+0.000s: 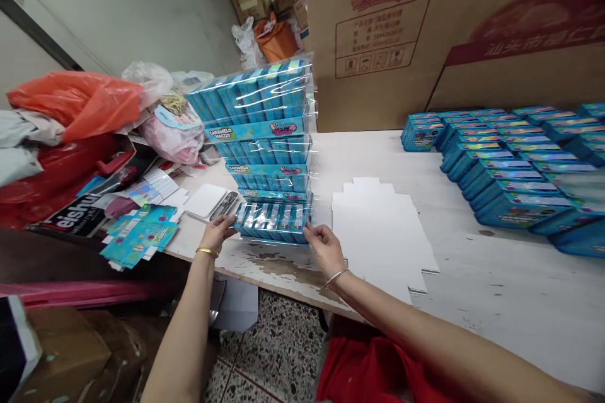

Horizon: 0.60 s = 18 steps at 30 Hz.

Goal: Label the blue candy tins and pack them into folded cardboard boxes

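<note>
A wrapped display box (271, 221) of small blue packs is gripped at both ends, low at the front of a tall stack. My left hand (218, 234) pinches its left end, and my right hand (325, 247) pinches its right end with the fingers closed. Directly above and behind it rise similar display boxes (258, 129) in shiny clear film, printed "Caramelo Macizo" and "Sugar World". Whether the held box touches the stack I cannot tell. To the right of my right hand lies a pile of white die-cut card sheets (378, 233).
Rows of blue packs (515, 195) stand on the right of the white table (472, 289). A large carton (368, 94) stands behind. At left are flat blue printed cartons (142, 236), a white pad (205, 201), a dark remote-like object (224, 204) and orange plastic bags (75, 101).
</note>
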Each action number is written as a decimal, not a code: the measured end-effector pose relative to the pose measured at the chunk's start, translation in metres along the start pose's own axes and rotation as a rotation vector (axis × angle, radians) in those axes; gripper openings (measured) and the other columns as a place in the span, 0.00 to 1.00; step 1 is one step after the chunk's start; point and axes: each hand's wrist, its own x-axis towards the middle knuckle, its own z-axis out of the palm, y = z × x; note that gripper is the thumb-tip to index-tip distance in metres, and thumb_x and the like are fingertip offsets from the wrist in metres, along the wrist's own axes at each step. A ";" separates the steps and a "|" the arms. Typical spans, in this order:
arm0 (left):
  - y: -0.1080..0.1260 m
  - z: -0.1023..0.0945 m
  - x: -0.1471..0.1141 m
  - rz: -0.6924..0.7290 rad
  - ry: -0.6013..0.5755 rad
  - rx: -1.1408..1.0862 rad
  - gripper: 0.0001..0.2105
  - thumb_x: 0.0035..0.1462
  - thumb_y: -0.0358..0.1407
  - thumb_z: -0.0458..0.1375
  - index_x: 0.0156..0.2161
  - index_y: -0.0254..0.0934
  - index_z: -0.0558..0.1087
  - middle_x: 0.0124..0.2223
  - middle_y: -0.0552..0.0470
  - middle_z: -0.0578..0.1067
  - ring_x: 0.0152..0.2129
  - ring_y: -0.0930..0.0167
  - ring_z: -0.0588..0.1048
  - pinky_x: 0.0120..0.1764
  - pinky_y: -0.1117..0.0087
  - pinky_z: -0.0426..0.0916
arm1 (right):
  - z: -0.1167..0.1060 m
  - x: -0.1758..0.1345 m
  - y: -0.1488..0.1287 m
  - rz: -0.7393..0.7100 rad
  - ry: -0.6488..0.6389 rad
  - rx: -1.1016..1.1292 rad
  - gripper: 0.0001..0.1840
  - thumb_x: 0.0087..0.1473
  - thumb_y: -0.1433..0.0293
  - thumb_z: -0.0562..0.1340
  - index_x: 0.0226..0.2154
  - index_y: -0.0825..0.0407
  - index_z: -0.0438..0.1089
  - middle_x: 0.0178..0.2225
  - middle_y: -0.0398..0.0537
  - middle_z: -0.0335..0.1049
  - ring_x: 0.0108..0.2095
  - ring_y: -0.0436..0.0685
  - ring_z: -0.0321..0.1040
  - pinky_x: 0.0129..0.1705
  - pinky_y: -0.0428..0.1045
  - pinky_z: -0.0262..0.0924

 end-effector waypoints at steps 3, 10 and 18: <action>0.007 0.002 -0.013 0.137 0.174 0.145 0.20 0.38 0.46 0.66 0.32 0.34 0.69 0.31 0.49 0.74 0.27 0.69 0.74 0.35 0.64 0.72 | -0.039 0.001 -0.005 -0.141 -0.040 -0.203 0.21 0.48 0.52 0.62 0.38 0.48 0.63 0.46 0.52 0.71 0.51 0.60 0.65 0.53 0.58 0.58; 0.008 0.121 -0.137 0.999 -0.287 0.527 0.15 0.56 0.44 0.57 0.44 0.37 0.70 0.43 0.46 0.75 0.42 0.68 0.73 0.48 0.65 0.67 | -0.217 0.004 -0.038 -0.514 -0.223 -1.315 0.25 0.61 0.58 0.51 0.57 0.49 0.60 0.63 0.52 0.52 0.66 0.64 0.34 0.63 0.67 0.38; -0.045 0.252 -0.217 1.101 -0.928 1.000 0.32 0.53 0.50 0.58 0.58 0.32 0.63 0.63 0.32 0.57 0.63 0.51 0.51 0.60 0.50 0.53 | -0.277 -0.030 -0.044 -0.458 -0.352 -1.553 0.29 0.60 0.55 0.51 0.61 0.47 0.55 0.64 0.51 0.49 0.65 0.63 0.42 0.60 0.65 0.47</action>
